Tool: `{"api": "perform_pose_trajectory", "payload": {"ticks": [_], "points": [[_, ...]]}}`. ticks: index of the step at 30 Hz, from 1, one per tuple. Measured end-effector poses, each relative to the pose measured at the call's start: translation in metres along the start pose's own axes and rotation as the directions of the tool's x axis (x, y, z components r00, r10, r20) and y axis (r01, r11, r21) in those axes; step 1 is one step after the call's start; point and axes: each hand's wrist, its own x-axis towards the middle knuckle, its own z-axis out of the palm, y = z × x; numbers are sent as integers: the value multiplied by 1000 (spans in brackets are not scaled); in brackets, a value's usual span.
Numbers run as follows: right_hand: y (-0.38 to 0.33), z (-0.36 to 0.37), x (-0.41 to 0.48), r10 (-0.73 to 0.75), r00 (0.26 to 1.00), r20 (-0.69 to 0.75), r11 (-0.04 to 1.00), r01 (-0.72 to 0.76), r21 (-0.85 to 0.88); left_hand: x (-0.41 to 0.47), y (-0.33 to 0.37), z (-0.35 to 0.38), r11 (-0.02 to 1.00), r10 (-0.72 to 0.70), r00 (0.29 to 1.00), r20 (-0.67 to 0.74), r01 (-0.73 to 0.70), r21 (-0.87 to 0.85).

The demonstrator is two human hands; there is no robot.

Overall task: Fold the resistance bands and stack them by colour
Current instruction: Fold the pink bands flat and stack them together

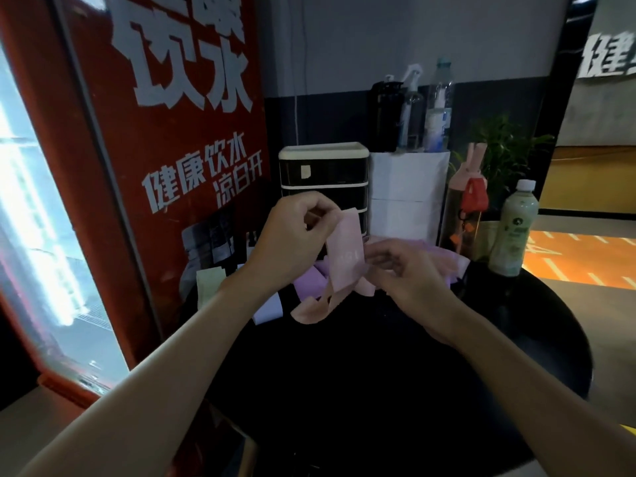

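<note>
A pink resistance band (344,256) hangs above the round black table (378,390). My left hand (296,232) pinches its top end, raised over the table. My right hand (402,270) is blurred just right of the band, fingers curled at its lower part; whether they grip it I cannot tell. The band's loose lower end (309,311) trails onto the table. Purple bands (309,280) lie in a heap behind it, with more purple (444,256) past my right hand. A pale lilac band (268,309) and a pale green band (210,284) lie at the left.
A black and cream drawer unit (323,177) and a white box (406,197) carrying bottles stand at the table's back. A pink bottle (464,208), a green drink bottle (514,228) and a plant stand at the right. A red water dispenser (155,132) rises on the left.
</note>
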Motion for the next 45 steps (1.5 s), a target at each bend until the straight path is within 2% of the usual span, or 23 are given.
{"api": "perform_pose_trajectory", "payload": {"ticks": [3,7,11,15,18,22,26,28,30,33,35,38,45], "points": [[1,3,-2,12,1000,-29,999,-13,-33,-2,-5,-8,1000,-28,999,-38,29,5],[-1,8,-3,74,996,39,983,-80,163,-5,-10,-13,997,-76,995,-58,74,-24],[6,22,2,126,988,89,991,-130,41,-5,-10,-15,994,-89,995,-50,85,-66],[4,30,-1,78,994,74,996,-75,-45,-6,-13,-19,994,-100,993,-57,96,-59],[4,28,-3,116,989,93,993,-116,2,-8,-19,-22,989,-140,988,-61,136,-61],[0,20,-3,119,993,20,987,-120,108,-11,-34,-26,959,-285,956,-65,284,-18],[-9,7,2,76,996,-55,993,-71,89,-20,-46,-25,909,-417,904,94,413,57],[-12,4,5,41,998,-47,998,-39,58,-24,-45,-20,932,-362,922,134,358,52],[-18,3,6,11,1000,-26,999,-10,44,-25,-39,-14,957,-274,942,196,287,-43],[-27,2,5,-33,999,34,997,30,74,-25,-24,-2,892,-247,920,304,339,-299],[-31,0,4,-49,997,62,990,40,132,-23,-17,6,843,-249,909,334,374,-387],[-36,-5,3,-65,993,98,980,45,193,-22,-11,14,794,-262,890,374,419,-441],[-43,-15,2,-58,988,142,981,30,189,-21,-4,17,735,-262,870,417,460,-498]]}}
